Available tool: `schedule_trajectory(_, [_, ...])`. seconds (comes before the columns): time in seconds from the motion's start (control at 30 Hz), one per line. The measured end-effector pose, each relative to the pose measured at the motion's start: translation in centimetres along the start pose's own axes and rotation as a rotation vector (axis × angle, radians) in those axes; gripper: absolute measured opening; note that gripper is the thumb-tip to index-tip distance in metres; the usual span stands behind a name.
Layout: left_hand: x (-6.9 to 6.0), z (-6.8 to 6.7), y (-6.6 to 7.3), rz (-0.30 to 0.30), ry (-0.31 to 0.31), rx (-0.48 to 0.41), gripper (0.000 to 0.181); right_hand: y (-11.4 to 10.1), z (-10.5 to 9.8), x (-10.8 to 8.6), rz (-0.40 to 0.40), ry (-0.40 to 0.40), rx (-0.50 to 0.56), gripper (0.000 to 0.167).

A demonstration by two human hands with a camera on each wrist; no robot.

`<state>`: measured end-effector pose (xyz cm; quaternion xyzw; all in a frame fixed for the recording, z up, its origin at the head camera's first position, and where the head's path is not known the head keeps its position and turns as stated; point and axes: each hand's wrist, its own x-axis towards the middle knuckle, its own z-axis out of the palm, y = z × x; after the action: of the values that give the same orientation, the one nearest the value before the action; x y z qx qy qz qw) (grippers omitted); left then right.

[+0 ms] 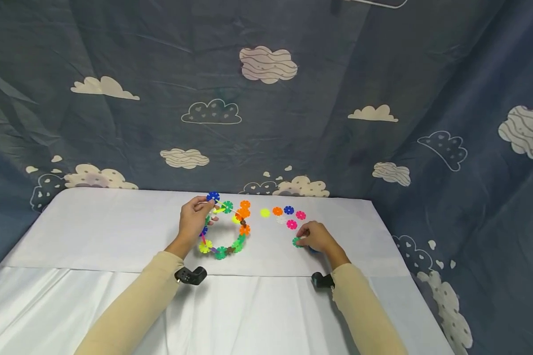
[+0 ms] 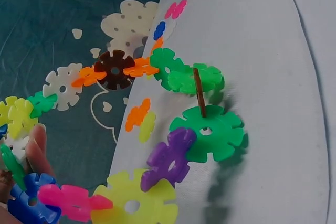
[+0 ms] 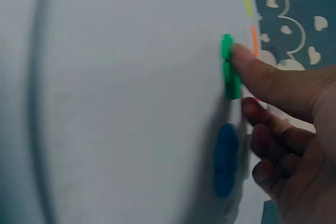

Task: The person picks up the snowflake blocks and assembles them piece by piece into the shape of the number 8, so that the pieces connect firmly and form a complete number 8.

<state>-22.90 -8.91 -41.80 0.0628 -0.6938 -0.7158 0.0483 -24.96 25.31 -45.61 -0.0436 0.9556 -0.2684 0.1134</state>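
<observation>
My left hand (image 1: 192,219) grips the upper left side of a ring of interlocking plastic flower discs (image 1: 221,253). In the left wrist view the chain curves away from the fingers, with a yellow disc (image 2: 131,206), a purple disc (image 2: 169,158) and a brown disc (image 2: 115,70) slotted edge to edge among others. The part inside the left hand is partly hidden. Over on the right, my right hand (image 1: 318,236) pinches a loose green disc (image 3: 231,72) by its edge, between thumb and finger. Beneath that hand lies a blue disc (image 3: 226,161).
Between the hands and farther back, several loose discs lie on the white cloth, including a yellow disc (image 1: 265,213), an orange disc (image 1: 277,211) and a pink disc (image 1: 291,224). A dark cloud-patterned curtain (image 1: 293,133) hangs behind the table's back edge.
</observation>
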Motion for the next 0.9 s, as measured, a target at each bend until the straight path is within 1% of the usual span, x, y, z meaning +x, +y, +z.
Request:
schedule_trajectory(0.07, [0.1,-0.1,0.0,0.003,0.007,0.009,0.027,0.0,0.2,-0.1,-0.024,-0.001,0.001,0.016])
schedule_trajectory(0.23, [0.3,-0.1,0.0,0.027,0.020,0.025,0.027,-0.1,0.6,-0.2,0.009,0.024,0.023,0.016])
schedule_trajectory(0.33, [0.3,-0.1,0.1,0.037,0.029,0.035,0.026,-0.3,0.8,-0.5,0.037,0.040,0.024,0.022])
schedule_trajectory(0.47, [0.3,-0.2,0.0,0.049,0.044,0.103,0.025,-0.2,1.0,-0.8,0.046,0.031,0.005,0.027])
schedule_trajectory(0.57, [0.4,-0.3,0.1,0.073,0.055,0.158,0.023,-0.2,1.2,-0.9,0.023,0.028,-0.007,0.026])
schedule_trajectory(0.63, [0.5,-0.3,0.3,0.079,0.050,0.181,0.022,-0.4,1.2,-0.8,0.010,0.033,0.014,0.026])
schedule_trajectory(0.7, [0.5,-0.3,0.5,0.077,0.039,0.201,0.023,-0.6,1.2,-0.7,0.004,0.039,0.095,0.025])
schedule_trajectory(0.77, [0.6,-0.3,0.7,0.068,0.026,0.216,0.023,-1.1,1.0,-0.4,-0.028,0.046,0.230,0.023])
schedule_trajectory(0.83, [0.6,-0.3,0.8,0.069,0.016,0.215,0.024,-2.2,0.7,0.1,-0.067,0.040,0.402,0.024])
schedule_trajectory(0.9, [0.6,-0.2,0.7,0.078,0.015,0.208,0.025,-3.9,0.3,0.7,-0.126,0.035,0.528,0.025])
